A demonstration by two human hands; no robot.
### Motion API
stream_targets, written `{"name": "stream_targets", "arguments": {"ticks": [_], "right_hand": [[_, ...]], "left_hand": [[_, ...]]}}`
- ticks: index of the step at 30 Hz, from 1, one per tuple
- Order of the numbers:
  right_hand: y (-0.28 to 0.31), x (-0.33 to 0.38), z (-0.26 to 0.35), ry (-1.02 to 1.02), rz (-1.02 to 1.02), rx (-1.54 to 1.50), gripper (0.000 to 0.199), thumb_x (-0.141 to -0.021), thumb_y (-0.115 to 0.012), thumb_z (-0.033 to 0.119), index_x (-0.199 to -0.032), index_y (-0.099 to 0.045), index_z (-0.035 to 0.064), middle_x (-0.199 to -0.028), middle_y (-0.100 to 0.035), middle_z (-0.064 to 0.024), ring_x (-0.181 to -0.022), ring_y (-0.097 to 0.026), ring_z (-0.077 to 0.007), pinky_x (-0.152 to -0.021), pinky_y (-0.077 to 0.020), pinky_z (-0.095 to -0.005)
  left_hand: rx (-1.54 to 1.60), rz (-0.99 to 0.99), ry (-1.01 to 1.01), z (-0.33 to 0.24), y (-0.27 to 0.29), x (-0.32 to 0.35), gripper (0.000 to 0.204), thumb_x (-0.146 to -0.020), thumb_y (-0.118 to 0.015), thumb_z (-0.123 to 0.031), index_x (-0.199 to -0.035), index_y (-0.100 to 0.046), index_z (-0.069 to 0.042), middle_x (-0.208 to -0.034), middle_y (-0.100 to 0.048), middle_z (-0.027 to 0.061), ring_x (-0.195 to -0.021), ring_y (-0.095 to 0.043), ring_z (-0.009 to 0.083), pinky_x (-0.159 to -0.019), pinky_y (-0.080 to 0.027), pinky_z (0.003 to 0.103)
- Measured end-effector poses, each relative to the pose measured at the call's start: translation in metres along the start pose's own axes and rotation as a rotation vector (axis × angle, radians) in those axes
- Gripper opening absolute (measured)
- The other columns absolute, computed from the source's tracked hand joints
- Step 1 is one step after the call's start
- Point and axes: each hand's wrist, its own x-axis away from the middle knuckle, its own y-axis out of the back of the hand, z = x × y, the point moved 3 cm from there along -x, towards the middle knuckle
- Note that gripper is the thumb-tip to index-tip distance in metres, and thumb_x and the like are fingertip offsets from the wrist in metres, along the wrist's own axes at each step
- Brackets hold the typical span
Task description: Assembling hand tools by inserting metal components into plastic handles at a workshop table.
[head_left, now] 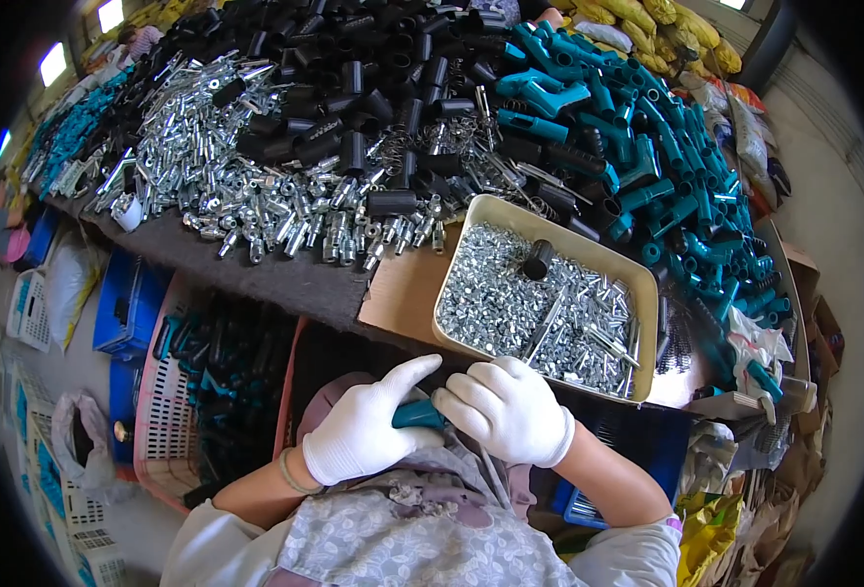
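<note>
Close to my body, in front of the table's near edge, my left hand [359, 430], in a white glove, is wrapped round a teal plastic tool housing [417, 415]. Its thumb points up and away from the part. My right hand [510, 411], also gloved in white, is closed, with curled fingers at the right end of the housing. Whatever lies inside those fingers is hidden. Just beyond both hands is a cream tray [439, 318] of small metal screws and pins [486, 293]. A short black sleeve [538, 257] stands among them.
Silver metal fittings [207, 147] are heaped at the left of the table, black sleeves [354, 78] at the back, teal housings [647, 147] at the right. Cardboard [403, 289] lies beside the tray. A pink crate [163, 421] of teal and black parts stands low at the left.
</note>
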Motion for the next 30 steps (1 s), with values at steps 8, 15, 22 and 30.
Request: {"name": "stream_targets", "arguments": {"ticks": [8,15,22,30], "right_hand": [[0.017,-0.018,-0.087,-0.588,-0.127,0.099,0.012,-0.082,-0.069,0.018,-0.083,-0.072,0.0066,-0.086,-0.067,-0.0144,-0.083,-0.062,-0.0362,-0.077,-0.0497,-0.0472],[0.000,0.004,-0.104,-0.767,-0.040,-0.118,0.012,-0.083,-0.067,0.013,-0.088,-0.069,0.0025,-0.087,-0.068,-0.0163,-0.085,-0.065,-0.0366,-0.076,-0.0513,-0.0425],[0.021,0.012,-0.039,-1.123,-0.655,-1.269,0.013,-0.091,-0.062,0.011,-0.096,-0.065,-0.0014,-0.076,-0.064,-0.0079,-0.057,-0.055,-0.0129,-0.051,-0.0432,-0.0241],[-0.012,0.026,0.001,-1.161,-0.911,-1.551,0.026,-0.097,-0.063,0.019,-0.111,-0.061,-0.0029,-0.086,-0.066,-0.0129,-0.068,-0.066,-0.0207,-0.058,-0.0585,-0.0346]], "left_hand": [[-0.241,-0.120,-0.121,-0.013,0.005,0.000,0.068,-0.073,-0.080,-0.010,-0.135,-0.052,-0.009,-0.105,-0.069,0.0140,-0.092,-0.068,0.0341,-0.081,-0.054,0.040],[-0.247,-0.165,-0.292,-0.012,0.011,0.000,0.048,-0.073,-0.079,-0.006,-0.118,-0.062,-0.008,-0.110,-0.068,0.0119,-0.090,-0.068,0.0325,-0.078,-0.056,0.038],[0.698,-0.208,0.251,0.016,0.010,-0.002,0.045,-0.083,-0.075,-0.001,-0.123,-0.055,0.006,-0.105,-0.067,0.0114,-0.084,-0.067,0.0174,-0.070,-0.056,0.028],[1.122,-0.097,0.342,0.000,-0.001,-0.018,0.051,-0.093,-0.066,-0.013,-0.134,-0.044,0.010,-0.110,-0.063,0.0174,-0.082,-0.067,0.0211,-0.063,-0.056,0.029]]}}
